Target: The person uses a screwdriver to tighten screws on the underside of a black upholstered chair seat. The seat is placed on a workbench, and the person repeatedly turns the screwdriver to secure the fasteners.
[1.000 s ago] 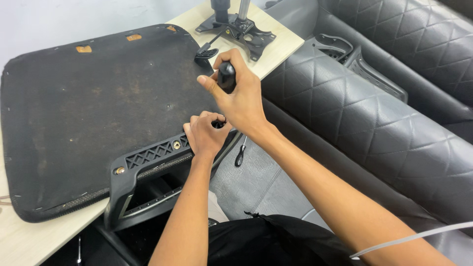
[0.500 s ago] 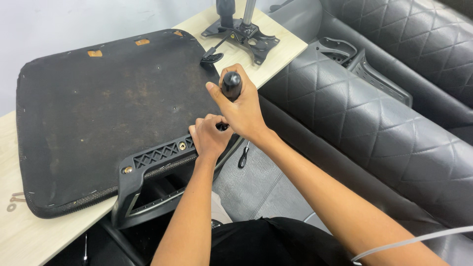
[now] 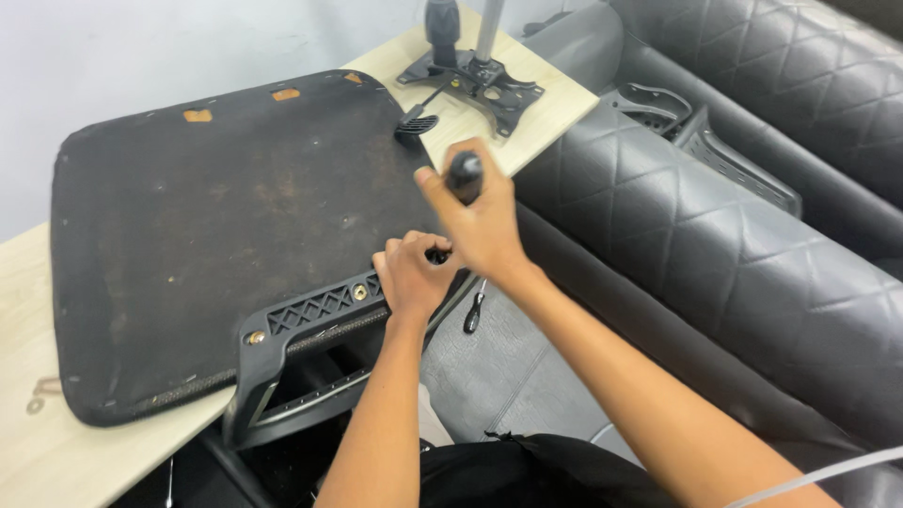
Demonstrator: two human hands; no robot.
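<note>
A pale wooden table point(image 3: 56, 442) stands against a light wall, and on it we see an upturned chair seat point(image 3: 216, 226), its dark fabric underside facing up and filling most of the surface. Along the near right edge of the seat lies a black plastic armrest bracket point(image 3: 310, 320) with a lattice-patterned plate, two brass-coloured bolts showing in it; its loop-shaped lower part hangs off the table edge toward us. Our left hand point(image 3: 414, 277) is curled into a loose fist, fingers together, resting on the right end of this bracket; what the fingers enclose we cannot tell. Our right hand point(image 3: 480, 221) sits just above and to the right of the left, closed tightly around the black handle of a screwdriver point(image 3: 465, 176), whose rounded top shows between thumb and forefinger; its shaft is hidden behind the left hand. A second, small tool point(image 3: 473, 312) hangs or lies just below the two hands, beside the table edge. At the far right corner of the table rests a metal chair mechanism point(image 3: 480, 80) with a lever. To the right stand black quilted chair cushions point(image 3: 715, 245).
</note>
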